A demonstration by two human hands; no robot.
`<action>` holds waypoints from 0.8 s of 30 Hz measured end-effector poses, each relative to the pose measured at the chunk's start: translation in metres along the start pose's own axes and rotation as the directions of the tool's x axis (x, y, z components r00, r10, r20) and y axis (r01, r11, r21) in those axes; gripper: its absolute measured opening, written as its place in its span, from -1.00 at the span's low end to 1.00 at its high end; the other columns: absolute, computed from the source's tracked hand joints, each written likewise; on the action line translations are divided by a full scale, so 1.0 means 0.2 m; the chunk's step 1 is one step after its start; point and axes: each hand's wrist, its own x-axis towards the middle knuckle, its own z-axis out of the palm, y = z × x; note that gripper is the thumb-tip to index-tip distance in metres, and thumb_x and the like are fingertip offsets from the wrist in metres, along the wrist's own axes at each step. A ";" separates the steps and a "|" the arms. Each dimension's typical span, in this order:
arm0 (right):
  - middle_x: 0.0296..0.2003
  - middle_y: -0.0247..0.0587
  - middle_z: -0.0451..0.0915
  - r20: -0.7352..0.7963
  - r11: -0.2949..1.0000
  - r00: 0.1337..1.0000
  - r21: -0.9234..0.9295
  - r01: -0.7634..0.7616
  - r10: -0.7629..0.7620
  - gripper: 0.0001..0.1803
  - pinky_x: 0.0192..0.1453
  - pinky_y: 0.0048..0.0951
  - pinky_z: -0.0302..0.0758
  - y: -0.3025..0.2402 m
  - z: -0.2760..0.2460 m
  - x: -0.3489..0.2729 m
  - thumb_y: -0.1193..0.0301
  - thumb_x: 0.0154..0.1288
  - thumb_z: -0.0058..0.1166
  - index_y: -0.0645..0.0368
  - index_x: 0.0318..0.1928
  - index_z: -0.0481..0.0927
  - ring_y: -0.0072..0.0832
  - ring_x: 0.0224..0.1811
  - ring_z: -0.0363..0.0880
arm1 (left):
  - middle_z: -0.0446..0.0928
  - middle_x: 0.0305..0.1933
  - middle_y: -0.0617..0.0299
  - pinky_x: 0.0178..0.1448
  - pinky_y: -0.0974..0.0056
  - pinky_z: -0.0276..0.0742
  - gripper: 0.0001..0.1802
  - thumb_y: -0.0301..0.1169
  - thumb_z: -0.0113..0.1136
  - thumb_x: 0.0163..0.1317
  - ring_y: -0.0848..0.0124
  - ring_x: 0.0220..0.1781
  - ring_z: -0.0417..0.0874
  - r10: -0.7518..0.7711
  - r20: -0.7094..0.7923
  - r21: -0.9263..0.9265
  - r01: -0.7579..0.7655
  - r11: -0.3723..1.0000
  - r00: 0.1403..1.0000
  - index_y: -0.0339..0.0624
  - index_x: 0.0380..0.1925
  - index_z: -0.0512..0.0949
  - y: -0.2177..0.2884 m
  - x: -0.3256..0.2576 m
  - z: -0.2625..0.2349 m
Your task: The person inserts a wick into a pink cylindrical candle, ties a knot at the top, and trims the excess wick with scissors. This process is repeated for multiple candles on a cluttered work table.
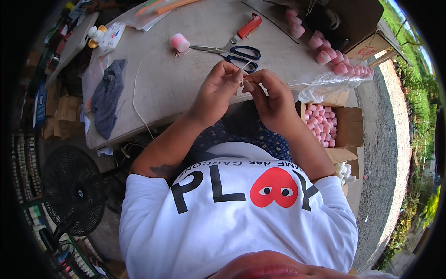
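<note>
Over the table's near edge, my left hand [217,89] and my right hand [272,96] meet, both closed with fingertips pinched together. Between them is a thin white string [242,82]; its end and any knot are too small to make out. A rounded pink-and-white cylinder [179,43] lies on the table beyond my left hand, with string at its lower side. Just past my fingers rest scissors [245,52] with dark blue handles, their blades pointing left. A red-handled tool [249,26] lies against them at the back.
More pink cylinders [324,57] line the table's right side by a cardboard box [357,21]. An open carton [349,126] below right holds many more. On the left are a grey-blue cloth [108,98], a white container [111,38] and a black fan [73,190] beside the table [155,76].
</note>
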 end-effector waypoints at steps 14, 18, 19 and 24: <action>-0.14 -0.19 0.60 0.324 0.659 0.879 0.582 -0.477 0.350 -0.73 0.12 -0.50 0.46 -0.01 -0.04 0.00 0.46 0.41 -0.04 0.39 0.01 0.49 -0.50 -0.03 0.56 | 0.40 -0.35 0.20 -0.18 0.33 0.43 -0.88 -0.43 0.14 0.29 0.42 -0.29 0.47 0.247 -0.050 0.679 -0.148 0.719 0.968 -0.22 -0.34 0.43 0.01 -0.01 -0.06; -0.14 -0.18 0.60 0.327 0.635 0.893 0.628 -0.449 0.308 -0.75 0.11 -0.50 0.47 0.03 -0.02 0.00 0.46 0.40 -0.02 0.40 -0.03 0.51 -0.51 -0.04 0.56 | 0.41 -0.36 0.18 -0.25 0.30 0.42 -0.90 -0.48 0.17 0.23 0.37 -0.31 0.49 0.357 0.047 0.719 -0.280 0.636 0.933 -0.21 -0.36 0.44 0.06 0.01 -0.05; -0.15 -0.19 0.60 0.324 0.635 0.898 0.635 -0.439 0.297 -0.75 0.12 -0.50 0.47 0.04 -0.02 0.01 0.46 0.40 -0.02 0.40 -0.04 0.52 -0.52 -0.05 0.57 | 0.42 -0.37 0.18 -0.26 0.29 0.42 -0.90 -0.49 0.18 0.22 0.36 -0.32 0.49 0.395 0.066 0.722 -0.317 0.615 0.916 -0.21 -0.37 0.44 0.07 0.01 -0.05; -0.22 -0.25 0.62 0.257 0.672 0.903 0.605 -0.428 0.344 -0.79 0.03 -0.53 0.47 0.05 0.01 0.01 0.47 0.34 0.05 0.39 -0.13 0.55 -0.53 -0.15 0.58 | 0.45 -0.42 0.17 -0.28 0.27 0.44 -0.90 -0.50 0.19 0.21 0.28 -0.38 0.51 0.486 0.135 0.788 -0.391 0.476 0.864 -0.23 -0.41 0.45 0.08 0.01 -0.03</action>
